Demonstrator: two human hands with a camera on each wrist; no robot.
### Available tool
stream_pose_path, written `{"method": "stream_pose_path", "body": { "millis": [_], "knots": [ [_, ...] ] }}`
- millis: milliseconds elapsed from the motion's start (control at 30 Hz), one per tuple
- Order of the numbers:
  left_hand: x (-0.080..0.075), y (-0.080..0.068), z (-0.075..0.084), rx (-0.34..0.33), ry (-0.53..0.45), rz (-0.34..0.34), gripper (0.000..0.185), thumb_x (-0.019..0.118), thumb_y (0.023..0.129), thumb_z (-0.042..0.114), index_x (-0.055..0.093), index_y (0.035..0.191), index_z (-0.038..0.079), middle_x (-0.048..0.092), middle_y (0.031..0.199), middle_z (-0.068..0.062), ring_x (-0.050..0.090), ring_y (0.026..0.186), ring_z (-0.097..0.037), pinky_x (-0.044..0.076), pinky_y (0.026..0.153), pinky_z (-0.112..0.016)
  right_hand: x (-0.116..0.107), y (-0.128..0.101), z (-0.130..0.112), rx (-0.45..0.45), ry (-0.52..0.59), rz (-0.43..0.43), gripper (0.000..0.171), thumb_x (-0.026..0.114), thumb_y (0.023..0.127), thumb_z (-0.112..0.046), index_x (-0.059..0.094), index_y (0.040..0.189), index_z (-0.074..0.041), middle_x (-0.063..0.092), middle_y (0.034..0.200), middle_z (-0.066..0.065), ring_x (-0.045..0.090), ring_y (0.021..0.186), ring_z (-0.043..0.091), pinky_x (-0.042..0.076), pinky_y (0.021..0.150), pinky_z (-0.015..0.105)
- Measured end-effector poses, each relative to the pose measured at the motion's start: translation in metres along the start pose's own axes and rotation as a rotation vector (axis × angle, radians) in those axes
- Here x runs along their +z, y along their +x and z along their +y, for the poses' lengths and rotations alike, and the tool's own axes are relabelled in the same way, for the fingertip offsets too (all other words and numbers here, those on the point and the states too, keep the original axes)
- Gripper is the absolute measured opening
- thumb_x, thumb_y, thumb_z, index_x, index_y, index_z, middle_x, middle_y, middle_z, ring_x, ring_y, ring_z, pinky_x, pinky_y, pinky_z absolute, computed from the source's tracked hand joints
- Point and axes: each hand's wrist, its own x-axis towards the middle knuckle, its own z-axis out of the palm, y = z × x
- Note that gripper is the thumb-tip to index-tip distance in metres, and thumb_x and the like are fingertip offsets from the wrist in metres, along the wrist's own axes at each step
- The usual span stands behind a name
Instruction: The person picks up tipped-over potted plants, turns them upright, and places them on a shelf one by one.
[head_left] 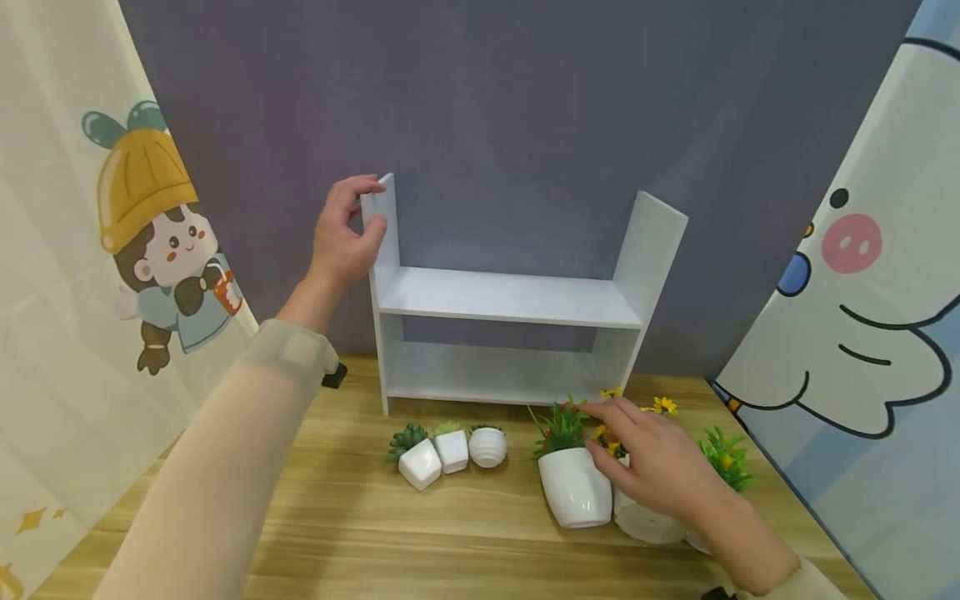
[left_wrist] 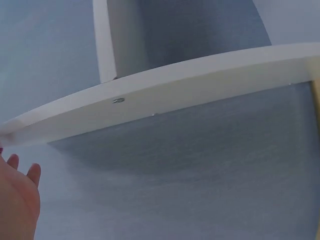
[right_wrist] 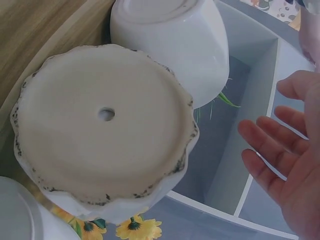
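The shelf (head_left: 510,300) stands on the table (head_left: 360,533) against the wall, its left upright pinched at the top by the left hand (head_left: 345,233). The right hand (head_left: 652,467), fingers spread and holding nothing, hovers over the yellow-flower pot (head_left: 647,523) beside the green-plant pot (head_left: 576,487). A careless tug could tip the shelf forward; the open hand could topple the crowded pots.
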Motion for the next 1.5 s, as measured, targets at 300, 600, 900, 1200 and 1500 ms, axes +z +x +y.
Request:
{"method": "stream_pose_path", "body": {
  "millis": [300, 600, 900, 1200, 1500],
  "knots": [
    [0.014, -0.006, -0.004, -0.051, -0.105, 0.046, 0.027, 0.052, 0.101, -0.006, 0.060, 0.127, -0.003, 0.059, 0.163, -0.009, 0.063, 0.104, -0.004, 0.045, 0.082, -0.018, -0.008, -0.004, 0.001, 0.022, 0.015, -0.006, 0.047, 0.083, 0.094, -0.020, 0.067, 0.138, -0.015, 0.076, 0.122, 0.001, 0.076, 0.088, 0.016, 0.063, 0.075, 0.042],
    [0.022, -0.003, -0.007, -0.005, -0.106, 0.062, 0.031, 0.050, 0.100, -0.007, 0.056, 0.130, -0.005, 0.062, 0.151, -0.023, 0.060, 0.139, -0.020, 0.044, 0.107, -0.024, -0.023, -0.021, 0.023, 0.094, 0.062, 0.036, 0.050, 0.086, 0.089, -0.012, 0.069, 0.136, -0.019, 0.076, 0.118, -0.002, 0.073, 0.082, 0.009, 0.052, 0.059, 0.025],
    [0.018, 0.018, -0.006, -0.014, -0.069, 0.011, 0.042, 0.058, 0.093, -0.010, 0.068, 0.133, -0.002, 0.065, 0.148, -0.018, 0.059, 0.141, -0.026, 0.046, 0.113, -0.026, -0.029, -0.033, 0.035, 0.162, 0.019, -0.005, 0.047, 0.088, 0.090, -0.017, 0.071, 0.134, -0.017, 0.077, 0.119, -0.001, 0.073, 0.081, 0.009, 0.056, 0.062, 0.032],
    [0.021, 0.012, 0.031, -0.140, -0.213, 0.069, 0.024, 0.042, 0.087, -0.015, 0.059, 0.104, -0.015, 0.069, 0.132, -0.032, 0.051, 0.156, -0.039, 0.040, 0.128, -0.031, -0.030, -0.033, 0.036, 0.109, 0.011, 0.040, 0.048, 0.088, 0.087, -0.012, 0.071, 0.132, -0.017, 0.078, 0.117, -0.001, 0.073, 0.078, 0.008, 0.055, 0.060, 0.029],
    [0.026, 0.008, 0.037, -0.139, -0.256, 0.138, 0.018, 0.040, 0.089, -0.015, 0.053, 0.102, -0.019, 0.066, 0.128, -0.033, 0.050, 0.156, -0.040, 0.038, 0.129, -0.030, -0.036, -0.049, 0.039, 0.285, 0.028, -0.040, 0.045, 0.083, 0.095, -0.018, 0.069, 0.138, -0.017, 0.077, 0.129, 0.003, 0.074, 0.086, 0.012, 0.053, 0.060, 0.032]
  ]
}}
